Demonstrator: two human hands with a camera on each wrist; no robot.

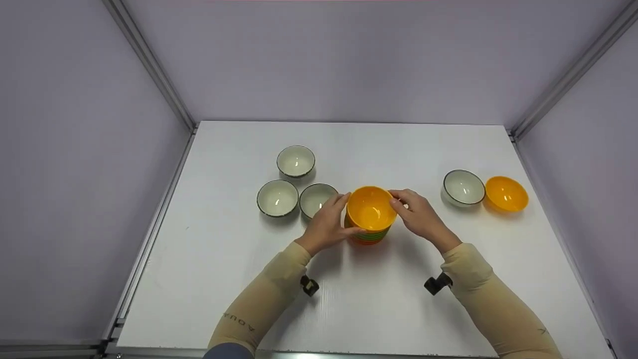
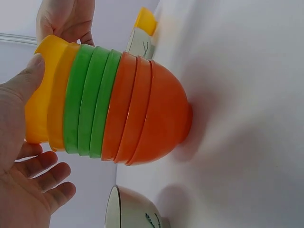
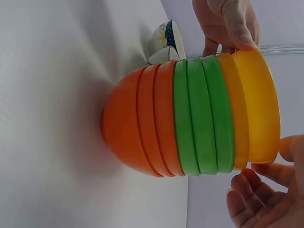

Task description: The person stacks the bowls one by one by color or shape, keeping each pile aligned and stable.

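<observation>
on the white table (image 1: 209,239) we see three dark-rimmed pale bowls (image 1: 277,198); then our left hand (image 1: 326,227) grasps the top yellow bowl (image 1: 371,209) of a yellow-green-orange stack (image 2: 90,102), our right hand (image 1: 419,214) pinches its opposite side, and rightmost, one pale bowl (image 1: 463,187) sits beside another yellow bowl (image 1: 507,194).

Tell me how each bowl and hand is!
Orange bowls: nested, bottom
Green bowls: nested, middle
Lower yellow bowl: nested
Top yellow bowl: upright, empty, held
Left white bowls: upright, look empty
Right white bowl: upright, empty
Right yellow bowl: upright, empty
Left hand: holding top yellow bowl
Right hand: holding top yellow bowl
</observation>
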